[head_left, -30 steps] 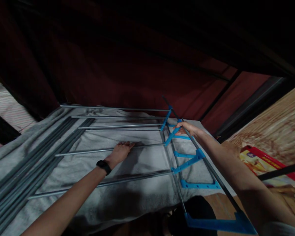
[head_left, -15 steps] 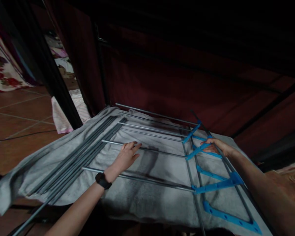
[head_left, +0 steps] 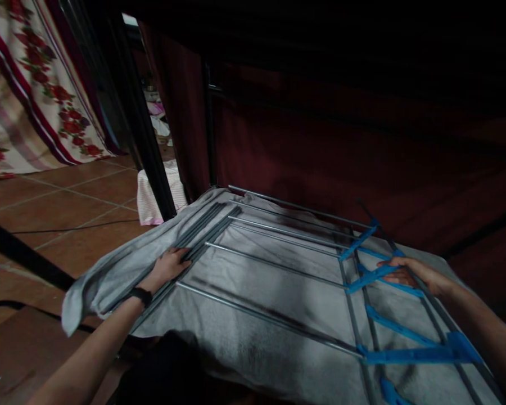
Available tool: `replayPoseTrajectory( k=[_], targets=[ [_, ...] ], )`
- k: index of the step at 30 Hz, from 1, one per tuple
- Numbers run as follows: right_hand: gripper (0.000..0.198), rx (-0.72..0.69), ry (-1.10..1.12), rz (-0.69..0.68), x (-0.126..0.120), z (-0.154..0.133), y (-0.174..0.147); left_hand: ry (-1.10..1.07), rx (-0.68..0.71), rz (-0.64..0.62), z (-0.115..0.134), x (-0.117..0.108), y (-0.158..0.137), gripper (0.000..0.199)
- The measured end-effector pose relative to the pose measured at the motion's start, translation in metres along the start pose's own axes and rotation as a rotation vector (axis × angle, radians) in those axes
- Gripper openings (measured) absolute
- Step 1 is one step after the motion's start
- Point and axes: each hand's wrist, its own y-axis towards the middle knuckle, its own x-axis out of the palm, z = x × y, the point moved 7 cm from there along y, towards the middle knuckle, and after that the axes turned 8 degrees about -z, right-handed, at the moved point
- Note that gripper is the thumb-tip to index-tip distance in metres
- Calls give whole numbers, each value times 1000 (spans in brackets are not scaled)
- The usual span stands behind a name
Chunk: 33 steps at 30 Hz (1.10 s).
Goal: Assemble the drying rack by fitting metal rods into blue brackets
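My left hand (head_left: 168, 267), with a dark band on its wrist, rests on a bundle of loose grey metal rods (head_left: 202, 232). Its fingers reach over the rods, and the thumb stands apart from them. At the right, my right hand (head_left: 419, 274) is closed around a blue plastic bracket (head_left: 373, 277) of a rack frame, beside a long dark tube (head_left: 436, 306). Part of that grip is hidden behind the bracket. Several thin metal rods (head_left: 274, 264) stick out leftward from the blue brackets, one above another, over a grey cloth.
The grey cloth (head_left: 253, 351) covers the surface under the frame. A dark red curtain (head_left: 303, 140) hangs behind it. Black posts (head_left: 141, 124) stand at the left, near a striped cloth (head_left: 156, 197). Beyond are a tiled floor (head_left: 84, 194) and a floral curtain (head_left: 37, 95).
My left hand has moved left, from above the frame's sticking-out rods onto the loose bundle. My right hand keeps its hold on the bracket. The view has swung toward the left.
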Motion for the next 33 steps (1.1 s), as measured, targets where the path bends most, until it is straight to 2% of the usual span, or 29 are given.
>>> replayPoseTrajectory(
  k=[3, 7, 10, 14, 18, 20, 25, 33],
  targets=[
    [29, 19, 10, 4, -2, 3, 1, 116, -11, -46, 10, 14, -4, 58],
    [21, -3, 4, -4, 0, 1, 2, 129, 23, -83, 34, 15, -4, 55],
    [17, -4, -21, -3, -1, 1, 5, 119, 8, -49, 42, 15, -2, 57],
    [18, -5, -72, 1, -3, 1, 5, 70, -4, -10, 41, 21, 1, 61],
    [18, 4, -26, 1, -1, 1, 2, 129, 12, -41, 41, 26, 2, 68],
    [21, 17, -4, 9, 1, 1, -1, 185, 0, -45, 41, 26, 4, 65],
    [23, 21, 23, 15, 4, 1, -4, 288, -17, 39, 40, 21, 12, 59],
    [20, 10, 40, 14, 2, 1, -6, 244, -86, 53, 26, 14, 18, 43]
  ],
)
